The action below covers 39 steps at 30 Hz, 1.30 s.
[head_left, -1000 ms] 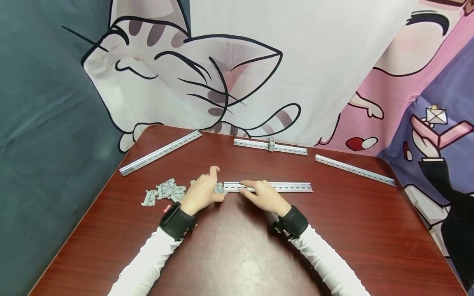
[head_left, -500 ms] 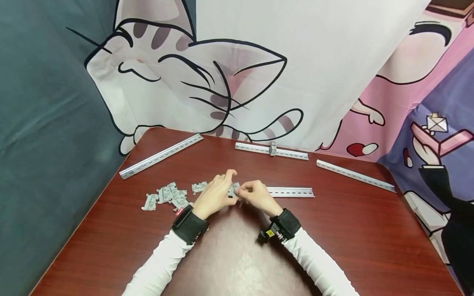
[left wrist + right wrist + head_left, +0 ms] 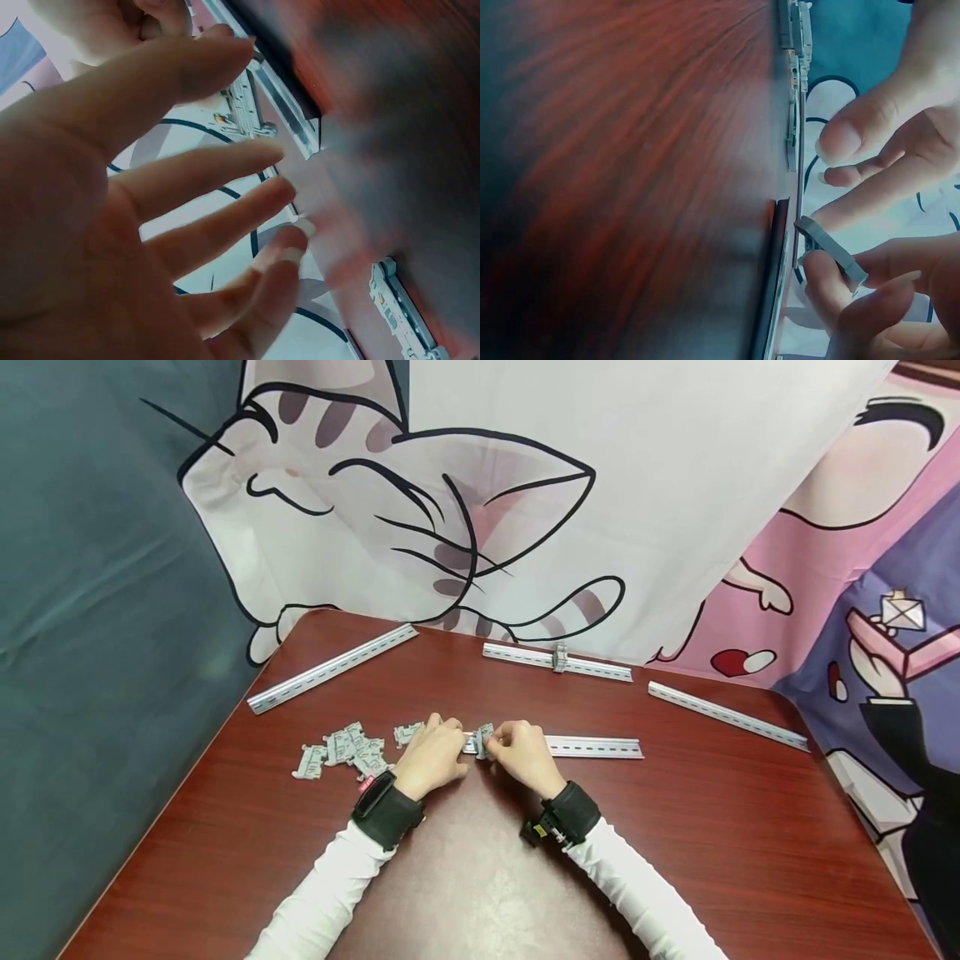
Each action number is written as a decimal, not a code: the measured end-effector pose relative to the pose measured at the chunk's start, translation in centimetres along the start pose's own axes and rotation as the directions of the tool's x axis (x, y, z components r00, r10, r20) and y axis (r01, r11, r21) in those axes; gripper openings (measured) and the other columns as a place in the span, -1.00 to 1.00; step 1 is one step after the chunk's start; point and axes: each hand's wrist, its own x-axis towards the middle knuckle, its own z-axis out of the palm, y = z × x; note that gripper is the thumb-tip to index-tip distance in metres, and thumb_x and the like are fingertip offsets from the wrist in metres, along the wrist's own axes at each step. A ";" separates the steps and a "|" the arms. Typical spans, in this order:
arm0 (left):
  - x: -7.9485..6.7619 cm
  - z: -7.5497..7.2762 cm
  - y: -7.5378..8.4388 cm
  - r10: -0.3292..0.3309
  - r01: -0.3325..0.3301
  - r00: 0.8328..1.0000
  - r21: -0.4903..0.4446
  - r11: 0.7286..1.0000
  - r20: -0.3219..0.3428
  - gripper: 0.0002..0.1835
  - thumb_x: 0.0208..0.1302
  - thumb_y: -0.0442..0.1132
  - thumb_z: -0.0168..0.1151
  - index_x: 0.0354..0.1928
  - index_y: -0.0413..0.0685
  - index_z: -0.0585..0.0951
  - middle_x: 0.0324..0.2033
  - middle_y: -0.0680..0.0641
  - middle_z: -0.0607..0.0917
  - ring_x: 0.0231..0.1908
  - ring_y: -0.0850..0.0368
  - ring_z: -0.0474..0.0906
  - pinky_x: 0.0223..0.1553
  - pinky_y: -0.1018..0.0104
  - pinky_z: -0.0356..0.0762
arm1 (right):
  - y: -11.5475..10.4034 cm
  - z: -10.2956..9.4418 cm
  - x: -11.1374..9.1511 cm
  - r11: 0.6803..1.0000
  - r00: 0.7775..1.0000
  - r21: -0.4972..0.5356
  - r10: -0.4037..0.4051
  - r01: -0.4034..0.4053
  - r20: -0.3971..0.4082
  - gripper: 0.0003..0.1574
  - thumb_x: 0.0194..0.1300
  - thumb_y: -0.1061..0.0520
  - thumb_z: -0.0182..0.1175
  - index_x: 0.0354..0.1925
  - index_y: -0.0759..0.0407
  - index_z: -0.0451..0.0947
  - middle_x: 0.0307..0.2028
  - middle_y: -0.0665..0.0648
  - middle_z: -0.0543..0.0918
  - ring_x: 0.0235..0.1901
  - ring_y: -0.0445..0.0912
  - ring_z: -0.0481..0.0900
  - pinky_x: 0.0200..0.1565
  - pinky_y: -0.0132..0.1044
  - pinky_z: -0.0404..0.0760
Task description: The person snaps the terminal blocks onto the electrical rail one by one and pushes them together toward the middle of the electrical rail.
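My right hand pinches a grey DIN-rail terminal block between thumb and fingers, over the left part of the nearest slotted metal DIN rail. In the right wrist view the terminal block is tilted at the rail; whether it is seated on it I cannot tell. Beside the rail's left end is my left hand, covering that end in the head view. Its fingers are spread and loosely bent in the left wrist view, with nothing held. A single terminal block lies just behind the left hand.
Several terminal blocks lie in a loose pile on the left. Further rails stand around: one at back left, one at right, and a back rail bearing mounted terminal blocks. A printed curtain hangs behind the table.
My right hand has left the rail and taken hold of a terminal block near the left hand, which is now turned up over the rail. The left hand has shifted right and let go.
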 end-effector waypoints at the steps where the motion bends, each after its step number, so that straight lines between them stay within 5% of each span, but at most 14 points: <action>1: 0.0 0.0 0.0 0.003 -0.003 1.000 -0.001 1.000 0.015 -0.84 -0.06 -0.21 0.42 -0.49 -0.13 0.64 -0.15 -0.12 0.65 -0.15 -0.14 0.43 -0.19 0.00 0.48 | 0.0 0.1 0.1 1.000 1.000 -0.014 -0.010 0.010 -0.016 -0.81 0.14 0.14 0.24 -0.59 0.06 0.63 -0.71 -0.03 0.64 -0.67 -0.29 0.47 -0.53 -0.41 0.40; 9: 0.0 0.4 0.4 0.009 -0.009 0.997 -0.009 1.000 0.081 -0.73 -0.03 -0.19 0.42 -0.70 -0.04 0.53 -0.24 -0.08 0.65 -0.18 -0.09 0.37 -0.20 0.04 0.44 | -0.4 0.6 0.5 0.996 0.997 -0.088 -0.029 0.022 -0.076 -0.87 -0.04 0.17 0.27 -0.65 0.06 0.56 -0.67 -0.06 0.63 -0.67 -0.27 0.43 -0.59 -0.39 0.37; 13: 0.0 0.4 0.6 -0.001 0.001 0.995 -0.005 1.000 0.102 -0.69 0.02 -0.16 0.40 -0.74 -0.02 0.51 -0.12 -0.10 0.67 -0.14 -0.10 0.38 -0.18 0.04 0.44 | -0.6 0.7 0.6 0.994 0.995 -0.104 -0.044 0.036 -0.084 -0.85 -0.08 0.19 0.27 -0.68 0.06 0.53 -0.68 -0.06 0.61 -0.67 -0.26 0.43 -0.57 -0.40 0.38; 22: 0.0 0.3 0.7 -0.023 0.026 0.991 -0.020 0.999 0.135 -0.78 0.12 -0.12 0.39 -0.55 -0.09 0.64 0.15 -0.17 0.60 -0.09 -0.12 0.39 -0.14 0.05 0.44 | -1.6 1.1 1.1 0.982 0.998 -0.188 -0.022 0.010 -0.065 -0.85 -0.07 0.16 0.27 -0.67 0.08 0.52 -0.71 -0.04 0.54 -0.65 -0.15 0.46 -0.64 -0.35 0.33; 39: -0.3 0.5 0.7 -0.026 0.033 0.991 -0.055 0.998 0.129 -0.82 0.13 -0.17 0.39 -0.35 -0.16 0.69 0.14 -0.17 0.60 -0.12 -0.15 0.41 -0.16 0.04 0.49 | -2.7 1.3 1.7 0.972 1.000 -0.233 0.022 -0.020 0.002 -0.55 -0.04 0.14 0.30 -0.87 0.03 0.30 -0.81 -0.11 0.28 -0.71 -0.15 0.29 -0.67 -0.35 0.21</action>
